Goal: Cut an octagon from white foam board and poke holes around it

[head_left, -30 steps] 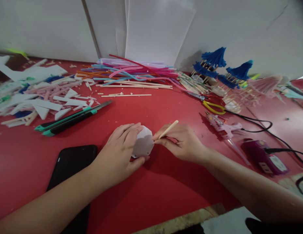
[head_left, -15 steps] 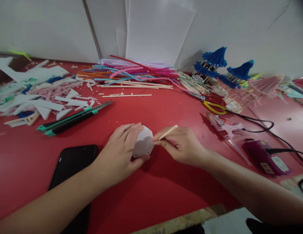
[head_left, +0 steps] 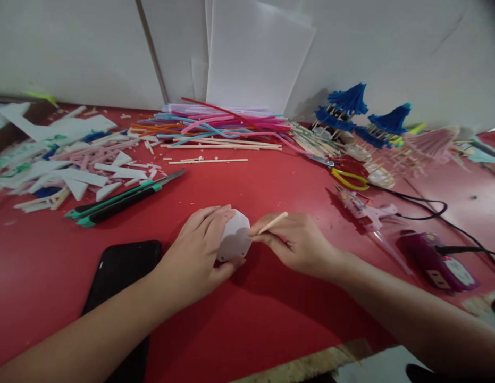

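A small white many-sided piece (head_left: 236, 234) with small dark dots near its lower edge is over the red table (head_left: 247, 183). My left hand (head_left: 203, 247) grips it from the left, fingers over its upper side and thumb along the bottom edge. My right hand (head_left: 297, 242) pinches a short pale wooden stick (head_left: 274, 222) at the piece's right edge. The stick slants up and to the right; its lower end is hidden by my fingertips.
A black phone (head_left: 122, 271) lies beside my left forearm, with green-black cutters (head_left: 123, 199) beyond. Coloured stems (head_left: 227, 122) and white scraps (head_left: 77, 175) lie at the back. On the right are a glue gun (head_left: 365, 210), yellow-handled tool (head_left: 351, 180), purple power box (head_left: 438, 263) and blue umbrella-like models (head_left: 349, 101).
The whole view has shifted slightly, so the scene sits a little lower. Both hands keep their hold on the white piece and the stick, with hardly any movement.
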### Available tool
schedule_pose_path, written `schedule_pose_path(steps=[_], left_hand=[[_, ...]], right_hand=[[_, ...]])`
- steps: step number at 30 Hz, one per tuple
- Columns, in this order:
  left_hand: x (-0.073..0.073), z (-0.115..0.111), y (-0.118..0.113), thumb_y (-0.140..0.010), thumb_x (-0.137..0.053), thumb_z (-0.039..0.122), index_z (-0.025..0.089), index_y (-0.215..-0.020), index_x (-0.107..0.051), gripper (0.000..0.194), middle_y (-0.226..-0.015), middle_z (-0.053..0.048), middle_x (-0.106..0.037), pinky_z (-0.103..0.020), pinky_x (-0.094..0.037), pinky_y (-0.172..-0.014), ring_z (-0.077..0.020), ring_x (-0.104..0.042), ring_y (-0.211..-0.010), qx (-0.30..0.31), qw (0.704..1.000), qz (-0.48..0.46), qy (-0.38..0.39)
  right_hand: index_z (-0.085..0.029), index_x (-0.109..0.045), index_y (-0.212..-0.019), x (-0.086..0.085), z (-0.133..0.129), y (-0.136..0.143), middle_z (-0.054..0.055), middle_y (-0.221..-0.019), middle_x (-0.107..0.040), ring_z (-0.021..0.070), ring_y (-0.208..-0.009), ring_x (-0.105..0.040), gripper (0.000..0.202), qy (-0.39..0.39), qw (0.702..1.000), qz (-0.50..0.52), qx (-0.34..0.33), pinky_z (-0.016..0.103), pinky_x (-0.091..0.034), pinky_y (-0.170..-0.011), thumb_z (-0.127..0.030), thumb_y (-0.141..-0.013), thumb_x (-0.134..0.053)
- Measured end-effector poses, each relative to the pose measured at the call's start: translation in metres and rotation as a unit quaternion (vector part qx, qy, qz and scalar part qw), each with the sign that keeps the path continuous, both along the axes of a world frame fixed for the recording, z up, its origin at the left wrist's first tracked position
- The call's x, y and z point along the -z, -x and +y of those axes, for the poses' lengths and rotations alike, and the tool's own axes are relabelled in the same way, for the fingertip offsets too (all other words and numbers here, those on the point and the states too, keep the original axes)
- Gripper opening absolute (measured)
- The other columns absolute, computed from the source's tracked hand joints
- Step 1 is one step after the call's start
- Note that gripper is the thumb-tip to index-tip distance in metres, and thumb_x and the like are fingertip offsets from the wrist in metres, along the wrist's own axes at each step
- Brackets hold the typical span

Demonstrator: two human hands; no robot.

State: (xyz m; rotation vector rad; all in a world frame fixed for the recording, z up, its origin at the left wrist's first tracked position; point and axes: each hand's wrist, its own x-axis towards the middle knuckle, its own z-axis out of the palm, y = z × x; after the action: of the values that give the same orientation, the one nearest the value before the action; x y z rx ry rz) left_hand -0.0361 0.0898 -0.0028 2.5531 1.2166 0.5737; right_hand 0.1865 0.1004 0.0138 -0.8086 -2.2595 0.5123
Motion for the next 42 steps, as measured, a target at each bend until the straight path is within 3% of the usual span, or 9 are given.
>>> schedule_pose_path(steps=[4,17,19,23,26,35,39,42], left_hand=[[0.001,0.000,0.001,-0.082,-0.066,0.040,0.008,-0.136,-0.042,0.066,-0.136,-0.020,-0.054,-0.054,-0.043,-0.104,-0.0352,-0.047,-0.125,0.002,1.000,-0.010,-0.005],[0.002,0.001,0.002,-0.081,-0.066,0.037,0.018,-0.138,-0.040,0.065,-0.136,-0.017,-0.055,-0.056,-0.045,-0.102,-0.0355,-0.049,-0.125,0.004,0.999,-0.039,0.005],[0.002,0.000,0.003,-0.080,-0.069,0.042,0.016,-0.140,-0.036,0.074,-0.136,-0.019,-0.054,-0.056,-0.045,-0.102,-0.0366,-0.050,-0.125,-0.007,0.999,-0.032,-0.006],[0.001,-0.001,0.005,-0.058,-0.070,0.077,0.009,-0.146,-0.019,0.123,-0.140,-0.029,-0.044,-0.064,-0.042,-0.101,-0.0465,-0.045,-0.128,-0.064,0.996,-0.010,-0.054],[0.001,-0.002,0.006,-0.055,-0.064,0.084,0.010,-0.146,-0.015,0.127,-0.140,-0.030,-0.043,-0.065,-0.040,-0.102,-0.0481,-0.041,-0.131,-0.086,0.994,-0.007,-0.061],[0.005,-0.001,0.004,-0.069,-0.074,0.061,0.015,-0.142,-0.022,0.101,-0.141,-0.026,-0.043,-0.063,-0.042,-0.103,-0.0446,-0.039,-0.135,-0.069,0.996,-0.042,-0.032],[0.005,0.000,0.003,-0.076,-0.072,0.041,0.013,-0.140,-0.023,0.085,-0.140,-0.027,-0.045,-0.063,-0.042,-0.102,-0.0435,-0.041,-0.133,-0.063,0.997,-0.030,-0.040],[0.005,0.000,0.003,-0.079,-0.067,0.036,0.015,-0.140,-0.023,0.078,-0.140,-0.025,-0.045,-0.062,-0.043,-0.102,-0.0419,-0.041,-0.134,-0.061,0.997,-0.028,-0.038]], right_hand=[[-0.016,-0.068,-0.091,0.002,-0.001,-0.001,0.006,-0.092,-0.077,0.0160,-0.085,-0.072,0.019,0.009,1.000,0.002,-0.009,0.027,-0.057,-0.078,-0.008,-0.092,-0.051],[-0.021,-0.066,-0.083,0.009,0.004,0.001,0.003,-0.077,-0.072,0.0142,-0.071,-0.068,0.017,0.037,0.999,0.024,0.016,0.025,-0.053,-0.066,-0.031,-0.094,-0.058],[-0.021,-0.066,-0.084,0.011,0.004,0.001,0.002,-0.077,-0.071,0.0143,-0.071,-0.067,0.016,0.048,0.998,0.033,0.016,0.025,-0.053,-0.066,-0.032,-0.094,-0.060],[-0.021,-0.065,-0.083,0.014,0.005,0.001,0.003,-0.079,-0.072,0.0151,-0.073,-0.069,0.015,0.053,0.998,0.034,0.022,0.026,-0.054,-0.068,-0.032,-0.093,-0.061],[-0.020,-0.064,-0.084,0.016,0.004,0.001,0.003,-0.078,-0.071,0.0154,-0.073,-0.069,0.015,0.033,0.998,0.044,0.021,0.027,-0.054,-0.067,-0.031,-0.093,-0.060],[-0.020,-0.062,-0.085,0.018,0.003,0.005,0.003,-0.077,-0.071,0.0149,-0.072,-0.069,0.016,-0.001,0.998,0.056,0.024,0.025,-0.056,-0.066,-0.031,-0.095,-0.057],[-0.020,-0.064,-0.089,0.017,0.003,0.008,0.004,-0.079,-0.072,0.0143,-0.073,-0.069,0.013,-0.003,0.998,0.069,0.006,0.025,-0.057,-0.068,-0.029,-0.095,-0.057],[-0.020,-0.066,-0.095,0.018,0.001,0.009,0.004,-0.084,-0.073,0.0148,-0.076,-0.069,0.011,0.005,0.997,0.071,-0.002,0.025,-0.057,-0.070,-0.027,-0.095,-0.057]])
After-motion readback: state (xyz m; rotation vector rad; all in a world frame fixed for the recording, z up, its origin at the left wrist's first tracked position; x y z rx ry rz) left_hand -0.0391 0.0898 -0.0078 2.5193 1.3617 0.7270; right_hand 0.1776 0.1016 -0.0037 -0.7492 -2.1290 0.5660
